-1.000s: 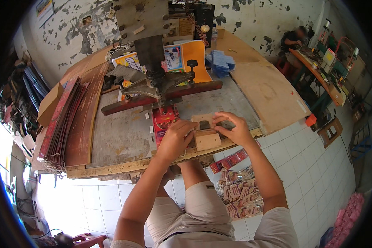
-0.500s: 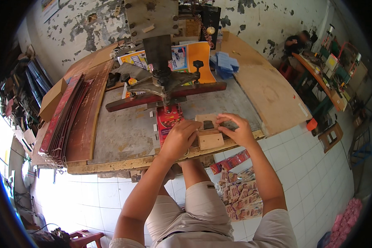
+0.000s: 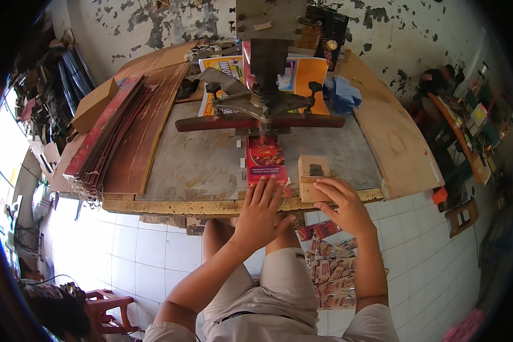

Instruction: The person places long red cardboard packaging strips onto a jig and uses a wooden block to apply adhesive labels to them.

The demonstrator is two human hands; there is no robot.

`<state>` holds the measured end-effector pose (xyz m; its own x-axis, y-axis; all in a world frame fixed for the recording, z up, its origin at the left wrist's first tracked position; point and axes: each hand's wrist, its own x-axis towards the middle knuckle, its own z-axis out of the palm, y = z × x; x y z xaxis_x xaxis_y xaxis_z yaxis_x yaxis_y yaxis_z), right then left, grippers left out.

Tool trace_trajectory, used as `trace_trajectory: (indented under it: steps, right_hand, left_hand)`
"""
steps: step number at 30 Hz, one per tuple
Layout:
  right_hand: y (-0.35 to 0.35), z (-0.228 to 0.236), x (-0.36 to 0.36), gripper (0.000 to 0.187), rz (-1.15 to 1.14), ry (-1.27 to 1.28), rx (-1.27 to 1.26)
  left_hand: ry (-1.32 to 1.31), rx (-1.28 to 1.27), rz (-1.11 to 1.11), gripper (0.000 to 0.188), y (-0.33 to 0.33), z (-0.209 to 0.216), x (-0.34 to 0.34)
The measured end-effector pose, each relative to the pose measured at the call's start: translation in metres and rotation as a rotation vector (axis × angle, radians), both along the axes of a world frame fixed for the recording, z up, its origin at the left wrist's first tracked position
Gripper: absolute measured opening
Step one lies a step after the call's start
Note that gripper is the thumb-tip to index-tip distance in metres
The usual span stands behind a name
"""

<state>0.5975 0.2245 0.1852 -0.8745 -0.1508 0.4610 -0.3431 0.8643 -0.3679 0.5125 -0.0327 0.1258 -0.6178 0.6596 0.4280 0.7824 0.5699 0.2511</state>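
My left hand [image 3: 261,215] lies palm down with its fingers spread, the fingertips on the near end of a red printed packaging sheet [image 3: 266,161]. That sheet lies under the middle of the press head [image 3: 262,102], a dark metal frame with a long crossbar. To the right of the sheet, at the table's front edge, sits a pale wooden block [image 3: 312,191] with a dark patch on its upper part. My right hand [image 3: 347,210] is open at the block's right side, fingertips touching its top and thumb apart at its front.
Small white pieces [image 3: 243,163] sit left of the sheet. A stack of long red sheets [image 3: 105,131] and a cardboard box [image 3: 94,104] lie at the left. Blue pieces [image 3: 345,93] are at the back right. Printed packs [image 3: 332,273] lie on the tiled floor. A person [image 3: 439,80] sits far right.
My left hand has left the wooden block and moved onto the red sheet's near end. My right hand stays at the block, its fingers now lower on it. The whole view has shifted.
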Motion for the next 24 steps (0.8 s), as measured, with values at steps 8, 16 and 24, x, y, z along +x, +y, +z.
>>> trace_trajectory:
  steps: [8, 16, 24]
  right_hand:
    - [0.007, 0.006, 0.005, 0.052, -0.033, 0.085, -0.165]
    - [-0.029, 0.030, -0.001, 0.052, 0.166, 0.093, -0.237]
    - [-0.058, 0.032, -0.022, 0.052, 0.250, -0.004, -0.258]
  left_hand:
    - [-0.002, 0.064, 0.061, 0.082, 0.010, -0.007, 0.002]
    - [-0.007, 0.132, 0.070, 0.076, 0.011, -0.013, 0.001]
    - [-0.033, 0.187, -0.001, 0.071, 0.011, -0.008, -0.001]
